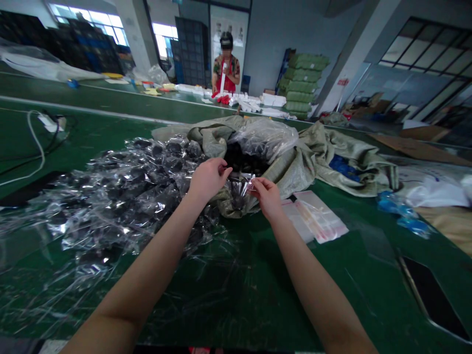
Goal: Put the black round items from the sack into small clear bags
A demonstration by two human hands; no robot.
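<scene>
A clear plastic bag [240, 190] with something dark in it hangs at the near edge of an open woven sack [291, 169]. My right hand [266, 194] pinches the bag's right side between thumb and fingertips. On the left, my left hand [211, 178] is bent with thumb and fingers close together near the sack's mouth; what they hold, if anything, is too small to tell. Dark round pieces [243, 158] fill the sack. Beside my left arm lies a big heap of dark pieces in clear bags [140, 191]. Flat clear bags [320, 216] lie right of my right hand.
A phone [433, 295] lies at the right on the green table [258, 290]. A second sack [350, 152] with blue plastic stands behind it. White cables [35, 147] run at the left. Across the table, a person [225, 69] handles white pieces.
</scene>
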